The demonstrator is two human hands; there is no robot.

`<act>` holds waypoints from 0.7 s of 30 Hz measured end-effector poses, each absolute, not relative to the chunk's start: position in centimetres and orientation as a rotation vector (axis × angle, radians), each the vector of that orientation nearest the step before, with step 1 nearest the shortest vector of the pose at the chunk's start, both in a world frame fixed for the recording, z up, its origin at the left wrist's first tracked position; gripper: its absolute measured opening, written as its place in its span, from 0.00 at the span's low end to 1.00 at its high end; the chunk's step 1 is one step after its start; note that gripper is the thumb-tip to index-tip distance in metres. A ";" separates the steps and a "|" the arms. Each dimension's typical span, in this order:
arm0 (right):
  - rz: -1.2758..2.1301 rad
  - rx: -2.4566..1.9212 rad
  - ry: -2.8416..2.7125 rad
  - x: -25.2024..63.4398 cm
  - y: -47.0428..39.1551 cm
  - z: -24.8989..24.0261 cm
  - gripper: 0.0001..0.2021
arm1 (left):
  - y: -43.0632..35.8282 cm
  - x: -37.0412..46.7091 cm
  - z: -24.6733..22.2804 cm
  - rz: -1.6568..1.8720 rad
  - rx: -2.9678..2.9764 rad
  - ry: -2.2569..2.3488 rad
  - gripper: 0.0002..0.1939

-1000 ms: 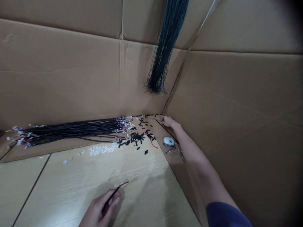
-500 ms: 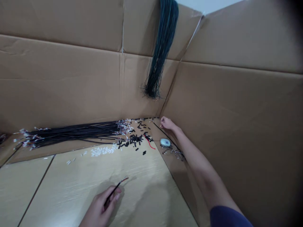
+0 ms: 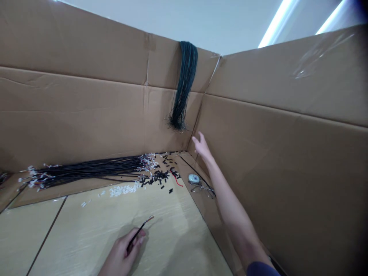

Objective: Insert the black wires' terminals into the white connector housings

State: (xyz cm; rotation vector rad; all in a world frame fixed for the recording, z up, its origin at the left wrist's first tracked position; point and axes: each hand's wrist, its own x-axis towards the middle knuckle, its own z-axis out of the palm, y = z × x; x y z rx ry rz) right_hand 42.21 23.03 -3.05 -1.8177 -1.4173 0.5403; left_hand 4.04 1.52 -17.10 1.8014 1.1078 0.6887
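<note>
Over the pale tabletop, my left hand (image 3: 125, 247) pinches a black cable (image 3: 135, 238); short coloured wire ends stick out of its tip. My right hand (image 3: 202, 147) is raised near the back corner of the cardboard, thumb and finger apart, with nothing visible in it. Just up and left of it hangs a bundle of dark green wires (image 3: 184, 84), draped over the cardboard wall, its loose ends fanned out at the bottom. A gap shows between the right hand and those ends.
Black cables with white connectors (image 3: 94, 168) lie along the back wall. Short black tube pieces (image 3: 161, 175), white connector pieces (image 3: 123, 189) and a red wire (image 3: 176, 179) are nearby. A light blue case (image 3: 193, 178) and eyeglasses (image 3: 202, 188) lie beside my right forearm. Cardboard walls (image 3: 273, 153) enclose the table.
My right hand has lifted off the back corner of the table, and its fingers have spread. The view has tilted upward. My left hand still holds the cable in nearly the same place.
</note>
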 end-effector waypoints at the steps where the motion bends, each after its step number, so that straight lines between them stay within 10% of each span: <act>1: 0.551 -1.808 -1.410 41.1 23.2 -2.9 0.14 | 1.5 4.0 -17.1 0.693 1.793 1.106 0.17; 21: 0.036 -1.017 -1.122 43.0 6.1 15.1 0.23 | 1.2 3.5 -16.2 0.734 1.844 1.101 0.22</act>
